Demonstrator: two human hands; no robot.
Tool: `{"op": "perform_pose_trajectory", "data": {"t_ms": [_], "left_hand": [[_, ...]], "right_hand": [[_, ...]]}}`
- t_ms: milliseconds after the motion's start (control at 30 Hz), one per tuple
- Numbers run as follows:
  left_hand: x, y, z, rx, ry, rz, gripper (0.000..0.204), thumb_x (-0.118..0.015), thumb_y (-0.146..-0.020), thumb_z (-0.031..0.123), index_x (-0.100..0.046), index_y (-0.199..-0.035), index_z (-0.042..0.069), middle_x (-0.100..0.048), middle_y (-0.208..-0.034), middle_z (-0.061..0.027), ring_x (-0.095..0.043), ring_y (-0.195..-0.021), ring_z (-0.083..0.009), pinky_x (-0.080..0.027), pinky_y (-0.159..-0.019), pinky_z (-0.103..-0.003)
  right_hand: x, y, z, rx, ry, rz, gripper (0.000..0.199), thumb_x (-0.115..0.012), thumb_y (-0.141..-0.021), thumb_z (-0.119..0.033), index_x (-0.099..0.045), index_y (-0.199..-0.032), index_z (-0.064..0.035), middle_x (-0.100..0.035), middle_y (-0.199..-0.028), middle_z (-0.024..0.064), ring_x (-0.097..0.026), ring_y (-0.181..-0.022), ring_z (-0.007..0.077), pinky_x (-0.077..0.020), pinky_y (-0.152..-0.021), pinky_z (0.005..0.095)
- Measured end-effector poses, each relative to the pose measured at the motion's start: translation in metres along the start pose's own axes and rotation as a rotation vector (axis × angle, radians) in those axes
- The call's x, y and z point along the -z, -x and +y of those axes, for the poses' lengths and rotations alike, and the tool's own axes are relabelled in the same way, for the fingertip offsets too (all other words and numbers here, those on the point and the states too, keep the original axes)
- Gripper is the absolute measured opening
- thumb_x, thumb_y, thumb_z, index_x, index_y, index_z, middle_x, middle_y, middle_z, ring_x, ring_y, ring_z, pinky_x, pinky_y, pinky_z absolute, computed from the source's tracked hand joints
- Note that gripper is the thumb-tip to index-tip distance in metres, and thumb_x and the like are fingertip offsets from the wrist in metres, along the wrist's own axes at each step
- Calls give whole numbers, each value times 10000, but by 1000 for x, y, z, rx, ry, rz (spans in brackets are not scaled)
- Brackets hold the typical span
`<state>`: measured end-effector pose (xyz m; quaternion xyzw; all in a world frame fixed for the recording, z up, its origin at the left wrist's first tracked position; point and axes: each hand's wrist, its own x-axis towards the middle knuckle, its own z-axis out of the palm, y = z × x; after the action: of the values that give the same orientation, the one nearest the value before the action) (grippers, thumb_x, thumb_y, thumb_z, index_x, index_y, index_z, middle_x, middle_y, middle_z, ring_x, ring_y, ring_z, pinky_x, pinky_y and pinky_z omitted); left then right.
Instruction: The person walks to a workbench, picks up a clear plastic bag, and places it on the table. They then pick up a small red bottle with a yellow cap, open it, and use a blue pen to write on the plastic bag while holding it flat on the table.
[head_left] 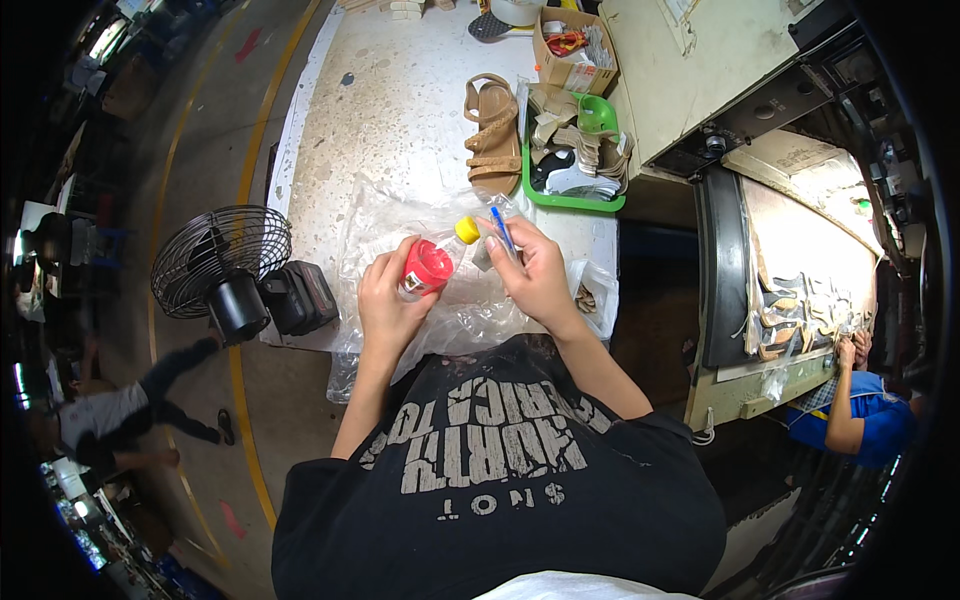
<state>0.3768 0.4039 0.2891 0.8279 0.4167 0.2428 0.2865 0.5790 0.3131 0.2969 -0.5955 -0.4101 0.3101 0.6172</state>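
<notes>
Bottle (428, 268), small, clear body with a red label and a yellow cap (467, 230), sits up off the surface (400, 110) in the left hand (388, 300), over a crumpled clear plastic bag (400, 215) near the front edge; by size: surface first, pale and speckled, carrying a green tray (560, 196) of tan sandal parts at the right, a tan strappy sandal (493, 135) just beside it, a cardboard box (572, 48) further back; black fan (222, 262) stands off the left edge, apart from the work; left hand is wrapped round the bottle body, fingers closed on the label, cap tilted up and to the right toward the other hand; right hand (535, 275) is curled shut on a thin blue pen-like stick (503, 232), pinched between thumb and forefinger, its tip pointing up and away, near the cap but whether touching it I can't tell; both forearms come up from the lower edge, elbows tucked, wrists angled in so the hands meet at the midline; my read for doing this cleanly: keep the bottle over the bag so drips land there, hold the body firm without squeezing, work the cap with the free fingertips of the right hand and keep the stick clear of the nozzle; another person's arm in a blue sleeve (850, 410) works at the far right, unrelated.
</notes>
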Motion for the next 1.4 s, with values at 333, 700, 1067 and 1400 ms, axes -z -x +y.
{"op": "perform_pose_trajectory", "data": {"t_ms": [333, 700, 1067, 1400], "left_hand": [[0, 2, 8, 52, 223, 54, 770, -927, -693, 110, -645, -1407, 46, -712, -1180, -153, -694, -1113, -281, -532, -984, -386], [19, 0, 14, -99, -255, 152, 761, -926, -639, 129, -715, -1368, 189, -705, -1136, -79, -665, -1026, -288, -499, -922, -415], [41, -11, 18, -189, -600, 184, 560, -833, -719, 96, -791, -1242, 291, -718, -1016, 10, -649, -955, -214, -454, -870, -382], [47, -22, 21, -273, -703, 182, 483, -755, -734, 50, -825, -1132, 315, -697, -920, 45, -621, -879, -197, -453, -860, -386]], "right_hand": [[10, 3, -15, -411, -559, 22, 332, -646, -1063, -149, -668, -1328, 50, -626, -779, -14, -470, -525, 33, -413, -487, 223], [-1, 5, -17, 14, 117, 5, 213, -665, -1000, -24, -743, -1188, 36, -645, -1007, 72, -592, -815, 119, -461, -679, 265], [-19, 18, 20, 33, 68, 42, 227, -662, -1000, -64, -740, -1188, 38, -648, -988, 99, -614, -858, 163, -478, -760, 275], [-32, 38, 58, -176, -87, 41, 309, -628, -1068, -105, -678, -1348, 15, -593, -1037, -7, -510, -568, 34, -408, -475, 224]]}}
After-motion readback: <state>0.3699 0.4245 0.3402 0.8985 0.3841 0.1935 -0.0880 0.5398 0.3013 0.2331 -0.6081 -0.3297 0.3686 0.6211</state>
